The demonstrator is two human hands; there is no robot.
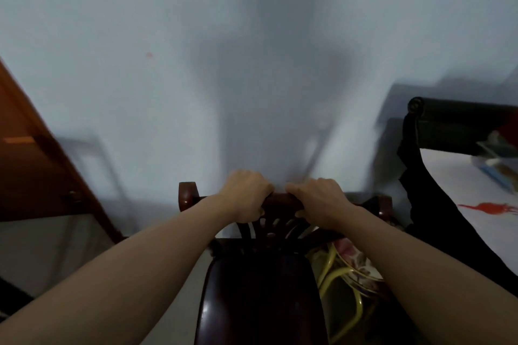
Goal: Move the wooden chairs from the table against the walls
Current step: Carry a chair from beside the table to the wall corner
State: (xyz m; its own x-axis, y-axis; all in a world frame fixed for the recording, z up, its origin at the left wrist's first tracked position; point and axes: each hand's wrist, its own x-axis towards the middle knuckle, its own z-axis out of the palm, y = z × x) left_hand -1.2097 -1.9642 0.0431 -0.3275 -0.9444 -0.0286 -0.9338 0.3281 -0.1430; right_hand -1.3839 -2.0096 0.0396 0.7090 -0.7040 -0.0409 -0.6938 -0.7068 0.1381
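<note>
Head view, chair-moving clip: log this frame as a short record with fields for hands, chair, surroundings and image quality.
left hand: left hand grips the top rail of the dark glossy wooden chair
right hand: right hand grips the same rail, close beside the left
chair position: backrest close to the pale blue-grey wall; contact cannot be told
right side: black fabric-draped chair back; yellow-framed floral stool beside the seat
left side: brown wooden door
image quality: motion blur

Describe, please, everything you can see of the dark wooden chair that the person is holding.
The wooden chair is dark reddish-brown and glossy, with a carved, slatted back and scrolled top-rail ends. It faces the pale wall, close to it. The left hand and right hand grip its top rail side by side.
</note>
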